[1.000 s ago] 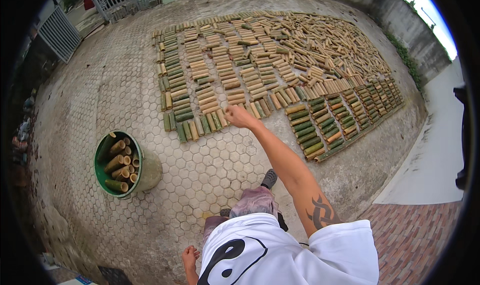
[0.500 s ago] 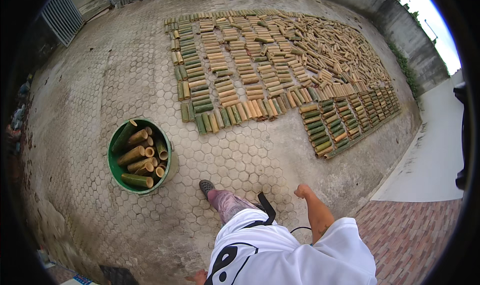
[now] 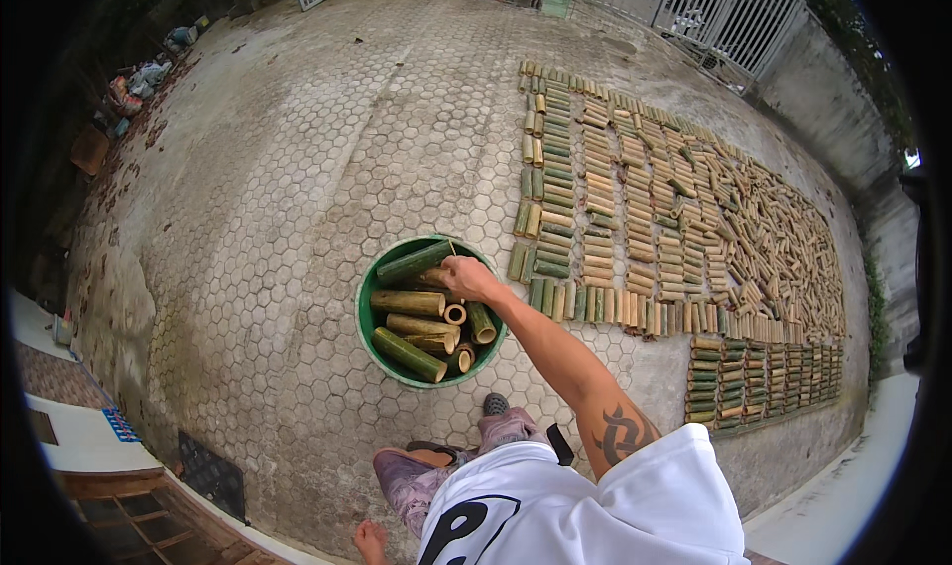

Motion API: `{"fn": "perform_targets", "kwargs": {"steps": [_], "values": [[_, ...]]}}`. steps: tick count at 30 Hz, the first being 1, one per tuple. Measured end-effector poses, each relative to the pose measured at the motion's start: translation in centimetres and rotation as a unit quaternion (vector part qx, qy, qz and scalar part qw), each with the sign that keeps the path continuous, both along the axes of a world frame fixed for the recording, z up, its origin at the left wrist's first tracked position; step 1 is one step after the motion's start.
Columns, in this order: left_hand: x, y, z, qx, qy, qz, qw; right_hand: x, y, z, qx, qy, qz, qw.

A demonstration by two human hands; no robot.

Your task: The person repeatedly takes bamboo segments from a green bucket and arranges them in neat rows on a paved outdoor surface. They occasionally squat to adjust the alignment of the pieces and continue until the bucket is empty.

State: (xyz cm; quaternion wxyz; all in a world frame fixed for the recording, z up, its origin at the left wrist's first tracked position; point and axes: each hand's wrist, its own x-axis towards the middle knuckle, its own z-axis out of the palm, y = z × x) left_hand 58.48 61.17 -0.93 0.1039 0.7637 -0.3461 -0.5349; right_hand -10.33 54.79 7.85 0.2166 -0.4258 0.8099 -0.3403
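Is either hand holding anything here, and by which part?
The right hand closes on a bamboo piece in the green tub, near its end. The left hand holds nothing visible.

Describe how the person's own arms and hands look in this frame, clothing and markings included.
Both hands are bare, with no gloves. The right hand leads to a bare forearm with a dark tattoo near the elbow and a short white sleeve. The left hand shows only partly; its arm is hidden.

Hexagon-paved yard, metal gate (white bars), concrete wall.
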Motion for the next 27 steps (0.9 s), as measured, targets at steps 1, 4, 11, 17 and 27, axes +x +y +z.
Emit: {"fn": "perform_targets", "kwargs": {"steps": [1, 4, 11, 17, 27], "values": [[1.6, 0.3, -0.9, 0.023, 0.062, 0.002, 0.998, 1.7, -2.1, 0.3, -0.009, -0.037, 0.047, 0.998], [2.8, -2.9, -3.3, 0.136, -0.030, -0.109, 0.984, 7.0, -5.8, -1.7, 0.053, -0.006, 0.088, 0.995], [4.3, -29.7, -1.3, 0.114, -0.027, -0.233, 0.965, 17.3, 4.7, -11.1, 0.354, -0.139, -0.235, 0.895], [4.8, -59.8, 5.3, -0.024, -0.081, -0.235, 0.968, 27.8, 9.6, -9.8, 0.444, -0.229, -0.302, 0.812], [-15.5, -86.5, 7.4, -0.191, 0.020, -0.447, 0.874, 28.1, -7.8, -10.2, 0.325, -0.258, -0.380, 0.827]]}}
